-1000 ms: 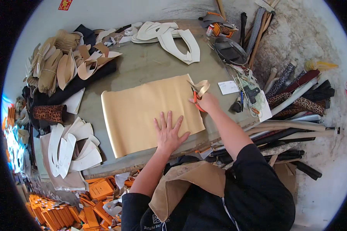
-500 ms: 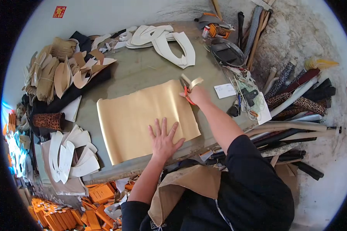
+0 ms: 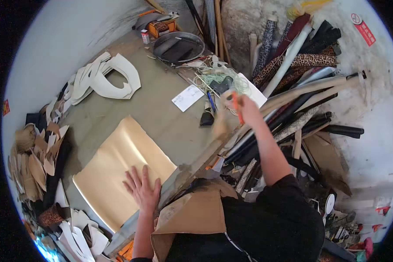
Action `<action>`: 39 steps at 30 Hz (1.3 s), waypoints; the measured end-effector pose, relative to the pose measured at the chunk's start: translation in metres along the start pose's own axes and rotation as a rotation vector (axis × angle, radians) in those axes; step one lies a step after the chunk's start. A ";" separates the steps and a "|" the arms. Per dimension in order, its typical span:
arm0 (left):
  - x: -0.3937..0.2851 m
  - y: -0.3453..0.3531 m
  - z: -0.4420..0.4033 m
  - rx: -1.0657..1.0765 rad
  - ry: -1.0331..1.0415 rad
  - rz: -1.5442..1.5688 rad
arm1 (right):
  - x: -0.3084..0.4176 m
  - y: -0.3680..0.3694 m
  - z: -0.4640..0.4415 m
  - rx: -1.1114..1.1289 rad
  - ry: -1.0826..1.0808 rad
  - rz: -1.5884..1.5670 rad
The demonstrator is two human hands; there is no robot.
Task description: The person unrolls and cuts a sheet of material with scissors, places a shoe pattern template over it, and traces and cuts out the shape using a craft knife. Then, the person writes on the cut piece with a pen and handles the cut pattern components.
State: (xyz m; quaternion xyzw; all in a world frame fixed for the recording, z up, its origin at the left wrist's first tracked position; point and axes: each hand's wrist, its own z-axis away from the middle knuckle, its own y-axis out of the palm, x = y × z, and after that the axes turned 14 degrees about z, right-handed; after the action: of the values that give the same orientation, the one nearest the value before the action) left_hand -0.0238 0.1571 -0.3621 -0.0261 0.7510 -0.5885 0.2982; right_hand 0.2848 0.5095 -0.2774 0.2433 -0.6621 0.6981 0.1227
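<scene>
A tan, slightly glossy sheet of material (image 3: 113, 170) lies on the green-grey tabletop (image 3: 161, 131), its left edge curled. My left hand (image 3: 143, 190) rests flat on the sheet's lower right part, fingers spread. Off to the right, over the table's edge, my right hand (image 3: 250, 111) is closed around orange-handled scissors (image 3: 236, 104). A blurred tan strip (image 3: 220, 124) hangs beside the scissors. Below and left of that hand are a white paper card (image 3: 187, 98), a blue pen (image 3: 211, 101) and a small black object (image 3: 206, 117).
White curved pattern pieces (image 3: 118, 78) lie at the back. A dark round tray (image 3: 179, 47) and tangled green string (image 3: 209, 78) sit at the back right. Many material rolls (image 3: 301, 83) stack on the right. Tan bundles (image 3: 28, 170) and white cutouts (image 3: 81, 236) line the left side.
The view has turned to the right. My right hand has moved away from the sheet's right edge with the scissors and the tan strip. My left hand stays flat on the sheet.
</scene>
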 end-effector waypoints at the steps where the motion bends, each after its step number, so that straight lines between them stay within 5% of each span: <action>1: -0.004 -0.004 -0.001 0.033 -0.022 0.005 | -0.023 -0.014 -0.014 -0.030 0.034 0.309; 5: -0.009 -0.009 -0.004 0.081 -0.064 -0.013 | -0.134 0.015 -0.070 -0.113 0.072 0.424; 11: -0.008 -0.007 -0.008 0.110 -0.055 -0.032 | -0.140 0.018 -0.079 -0.025 0.093 0.204; 13: -0.014 -0.011 -0.014 0.109 -0.083 0.052 | -0.098 -0.014 -0.044 0.168 0.125 -0.300; 16: -0.045 -0.020 -0.048 0.117 0.052 0.379 | -0.038 -0.053 0.009 0.366 0.075 -0.514; 20: -0.179 -0.051 -0.123 0.284 0.254 0.977 | 0.013 -0.060 0.047 0.708 -0.452 -0.578; 23: -0.208 -0.029 -0.150 0.268 0.493 0.984 | 0.047 -0.073 0.076 0.739 -0.641 -0.450; 25: -0.207 -0.032 -0.164 0.461 0.272 1.146 | 0.036 -0.076 0.082 0.665 -0.758 -0.460; 26: -0.207 -0.041 -0.153 0.224 0.232 1.135 | 0.022 -0.077 0.081 0.584 -0.831 -0.414; 27: -0.192 -0.042 -0.157 0.209 0.093 1.142 | 0.022 -0.098 0.083 0.728 -0.433 -0.396; 29: -0.145 -0.058 -0.165 0.229 -0.066 1.152 | -0.018 -0.066 0.050 0.278 -0.090 -0.325; 31: -0.117 -0.084 -0.151 0.330 -0.134 1.149 | -0.100 -0.006 -0.018 -0.268 -0.131 0.284; 34: -0.076 -0.114 -0.098 0.522 -0.265 1.092 | -0.168 0.035 -0.071 -0.178 -0.134 0.472; 35: -0.063 -0.125 -0.075 0.592 -0.327 1.033 | -0.137 0.022 -0.065 -0.050 -0.163 0.689; 36: -0.045 -0.134 -0.052 0.689 -0.440 0.954 | -0.088 0.016 -0.060 -0.037 0.177 0.673; 37: -0.027 -0.142 -0.025 0.700 -0.545 0.951 | -0.086 0.023 -0.050 -0.262 -0.086 0.411; 39: 0.004 -0.157 0.027 0.714 -0.753 0.991 | -0.005 0.030 -0.021 -0.098 -0.147 -0.236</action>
State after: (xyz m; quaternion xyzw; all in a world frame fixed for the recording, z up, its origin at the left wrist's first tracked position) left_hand -0.0632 0.0838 -0.2265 0.2160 0.2823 -0.5448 0.7595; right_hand 0.2707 0.5286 -0.3060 0.3638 -0.6695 0.6257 0.1669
